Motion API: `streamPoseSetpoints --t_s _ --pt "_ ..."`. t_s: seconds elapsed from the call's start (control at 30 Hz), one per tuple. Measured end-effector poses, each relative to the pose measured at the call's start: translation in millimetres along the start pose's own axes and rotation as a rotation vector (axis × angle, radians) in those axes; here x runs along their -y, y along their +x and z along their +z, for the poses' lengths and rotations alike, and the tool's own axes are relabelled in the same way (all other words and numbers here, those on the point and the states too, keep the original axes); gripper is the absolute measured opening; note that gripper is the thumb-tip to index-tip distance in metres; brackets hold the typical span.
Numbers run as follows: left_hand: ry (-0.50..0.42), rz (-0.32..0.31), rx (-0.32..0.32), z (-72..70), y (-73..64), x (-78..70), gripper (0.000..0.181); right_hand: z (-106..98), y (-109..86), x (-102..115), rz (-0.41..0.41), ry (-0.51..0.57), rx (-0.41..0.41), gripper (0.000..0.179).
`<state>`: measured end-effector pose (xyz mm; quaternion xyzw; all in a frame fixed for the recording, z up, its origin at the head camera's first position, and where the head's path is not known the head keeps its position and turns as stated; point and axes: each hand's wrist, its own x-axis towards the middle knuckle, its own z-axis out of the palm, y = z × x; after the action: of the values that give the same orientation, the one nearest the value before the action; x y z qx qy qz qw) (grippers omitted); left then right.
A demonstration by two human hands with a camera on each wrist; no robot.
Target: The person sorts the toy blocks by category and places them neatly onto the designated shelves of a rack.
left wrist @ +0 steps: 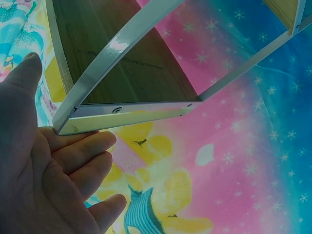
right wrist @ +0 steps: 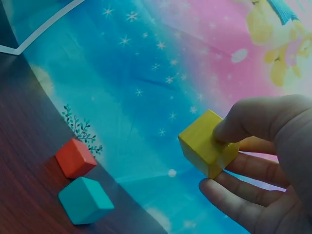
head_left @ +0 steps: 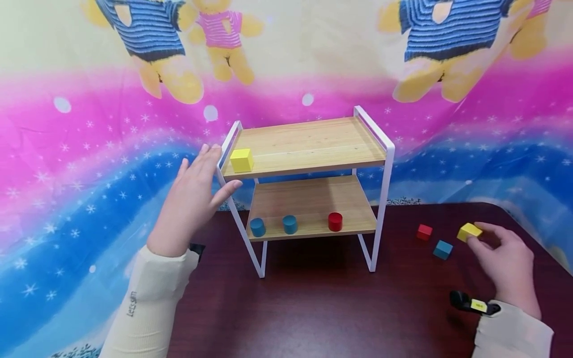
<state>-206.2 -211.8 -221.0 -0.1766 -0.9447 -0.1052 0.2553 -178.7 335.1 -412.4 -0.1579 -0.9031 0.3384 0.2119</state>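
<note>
My right hand (head_left: 508, 256) pinches a yellow cube (right wrist: 207, 144) between thumb and fingers, over the right part of the table. Beside it on the table lie a red cube (head_left: 424, 232) and a teal cube (head_left: 442, 249). My left hand (head_left: 192, 199), fingers extended and thumb spread, is at the left side rail of a two-tier shelf (head_left: 309, 144); in the left wrist view its fingers (left wrist: 83, 146) lie right at the white frame's corner. Another yellow cube (head_left: 242, 160) sits at the top board's front left corner, close to that thumb.
On the lower board (head_left: 313, 199) stand two blue cylinders (head_left: 257, 227) and a red cylinder (head_left: 334, 222) along the front edge. White metal legs (head_left: 373, 248) hold the shelf on the dark red table (head_left: 313, 308). A printed cloth (head_left: 295, 74) with bears hangs behind.
</note>
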Motion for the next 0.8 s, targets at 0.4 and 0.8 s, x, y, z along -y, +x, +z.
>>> streamPoseSetpoints --t_s 0.4,0.8 --pt "-0.002 0.004 -0.002 0.1 -0.5 -0.3 0.083 -8.4 -4.3 11.0 -0.037 0.004 -0.014 0.054" --pt "-0.002 -0.008 0.004 1.3 1.8 -0.5 0.082 -11.4 -7.1 19.3 -0.059 0.036 -0.024 0.052"
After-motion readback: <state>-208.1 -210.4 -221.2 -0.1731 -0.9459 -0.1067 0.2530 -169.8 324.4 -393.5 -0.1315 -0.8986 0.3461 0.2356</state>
